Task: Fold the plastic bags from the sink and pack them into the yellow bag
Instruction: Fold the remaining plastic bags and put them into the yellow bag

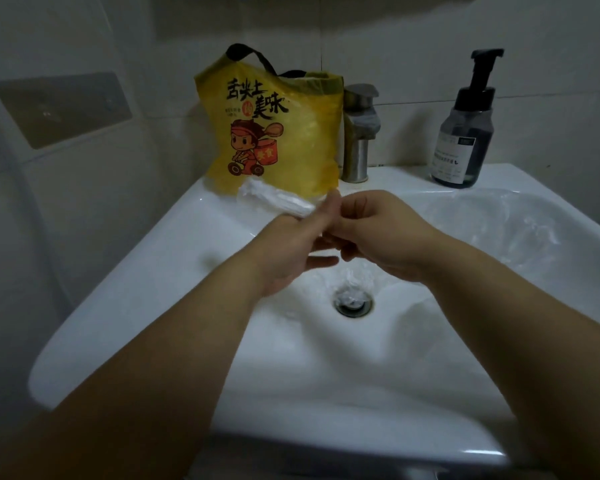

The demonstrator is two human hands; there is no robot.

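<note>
The yellow bag (274,133), printed with a cartoon figure and fitted with black handles, stands on the back left rim of the white sink (174,258). A folded clear plastic bag (274,202) sticks out leftward from between my hands. My left hand (291,251) and my right hand (378,233) meet above the basin, and both pinch that bag where the thumbs touch. More clear plastic (499,223) lies crumpled in the right side of the basin, and a thin piece (354,282) covers the drain.
A steel faucet (359,133) rises behind the yellow bag. A dark pump bottle (465,133) stands at the sink's back right corner. Tiled walls close in at the back and left, where a grey plate (63,109) is mounted.
</note>
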